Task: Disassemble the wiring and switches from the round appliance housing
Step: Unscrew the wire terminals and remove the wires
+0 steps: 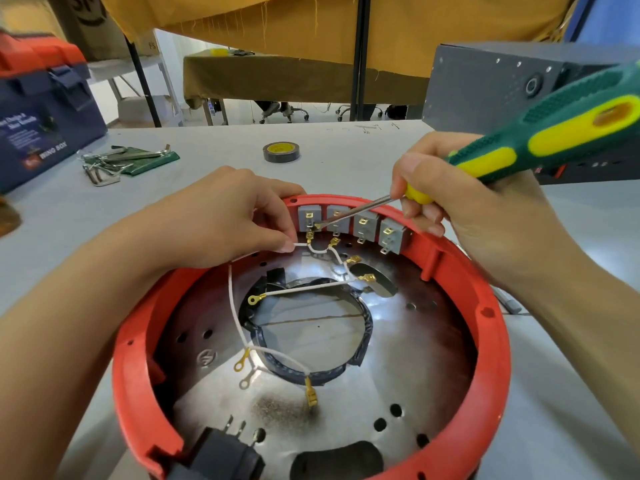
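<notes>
Four grey switches (349,226) line the far inner wall of the round red plastic housing (491,341) on the table, where the left hand (221,216) pinches a thin white wire (301,244) while the right hand (460,195) grips a green-and-yellow-handled screwdriver (540,133), tip at the leftmost switch's terminal.

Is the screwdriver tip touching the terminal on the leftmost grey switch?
Touching. The head view shows the screwdriver tip resting against the brass terminal of the leftmost grey switch, with no gap visible.
</notes>
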Available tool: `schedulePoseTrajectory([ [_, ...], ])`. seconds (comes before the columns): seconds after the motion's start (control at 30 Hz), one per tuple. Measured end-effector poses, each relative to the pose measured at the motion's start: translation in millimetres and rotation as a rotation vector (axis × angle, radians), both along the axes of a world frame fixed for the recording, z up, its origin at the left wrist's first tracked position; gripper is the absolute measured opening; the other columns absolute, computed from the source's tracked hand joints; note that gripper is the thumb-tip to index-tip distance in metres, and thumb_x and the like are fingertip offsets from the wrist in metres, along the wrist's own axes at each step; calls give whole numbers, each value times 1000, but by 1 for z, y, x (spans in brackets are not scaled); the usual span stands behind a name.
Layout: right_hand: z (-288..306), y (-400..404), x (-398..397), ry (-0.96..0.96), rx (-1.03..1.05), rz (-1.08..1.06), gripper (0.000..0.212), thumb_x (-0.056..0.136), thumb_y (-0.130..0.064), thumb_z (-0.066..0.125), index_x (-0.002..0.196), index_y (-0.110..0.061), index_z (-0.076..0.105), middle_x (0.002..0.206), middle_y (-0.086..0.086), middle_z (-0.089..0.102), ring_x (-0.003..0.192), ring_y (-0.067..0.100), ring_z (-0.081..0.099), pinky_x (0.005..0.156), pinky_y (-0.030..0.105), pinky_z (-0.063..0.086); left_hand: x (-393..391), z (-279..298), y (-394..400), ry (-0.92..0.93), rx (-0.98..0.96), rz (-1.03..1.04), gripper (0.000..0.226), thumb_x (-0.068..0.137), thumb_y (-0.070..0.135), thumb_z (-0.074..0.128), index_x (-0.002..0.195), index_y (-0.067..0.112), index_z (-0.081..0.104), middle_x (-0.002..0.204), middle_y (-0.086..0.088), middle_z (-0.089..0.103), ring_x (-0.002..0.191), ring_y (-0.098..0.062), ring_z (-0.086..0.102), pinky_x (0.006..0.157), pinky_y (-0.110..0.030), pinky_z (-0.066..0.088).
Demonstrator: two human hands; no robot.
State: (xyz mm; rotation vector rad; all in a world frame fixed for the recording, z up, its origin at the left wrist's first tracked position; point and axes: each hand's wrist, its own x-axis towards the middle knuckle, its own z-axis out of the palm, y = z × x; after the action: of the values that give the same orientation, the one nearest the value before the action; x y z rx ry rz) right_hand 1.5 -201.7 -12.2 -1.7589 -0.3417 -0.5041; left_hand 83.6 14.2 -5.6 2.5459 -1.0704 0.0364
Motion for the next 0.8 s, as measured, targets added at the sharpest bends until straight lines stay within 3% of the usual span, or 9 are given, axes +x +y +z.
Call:
schedulePoseTrajectory([
  [0.2,3,0,-7,-30,-196,-27,24,85,-21,55,64,-12,60,57,8,54,46,6,46,50,19,39,3,-2,1,-14,0,0,8,73,25,74,73,32,76,137,14,51,105,17,39,80,9,23],
  [0.43,-4,6,2,35,121,-46,24,80,-15,52,57,-9,57,49,6,46,41,13,33,39,20,31,3,-2,1,-14,-2,-7,7,73,24,74,74,31,76,139,13,50,105,19,38,81,8,24],
  [0.8,-7,4,12,61,283,-33,31,79,-15,52,49,-16,60,44,4,45,37,13,29,38,18,28,5,-3,1,-19,-2,-15,11,74,21,75,72,31,75,138,11,51,105,21,35,80,9,24],
])
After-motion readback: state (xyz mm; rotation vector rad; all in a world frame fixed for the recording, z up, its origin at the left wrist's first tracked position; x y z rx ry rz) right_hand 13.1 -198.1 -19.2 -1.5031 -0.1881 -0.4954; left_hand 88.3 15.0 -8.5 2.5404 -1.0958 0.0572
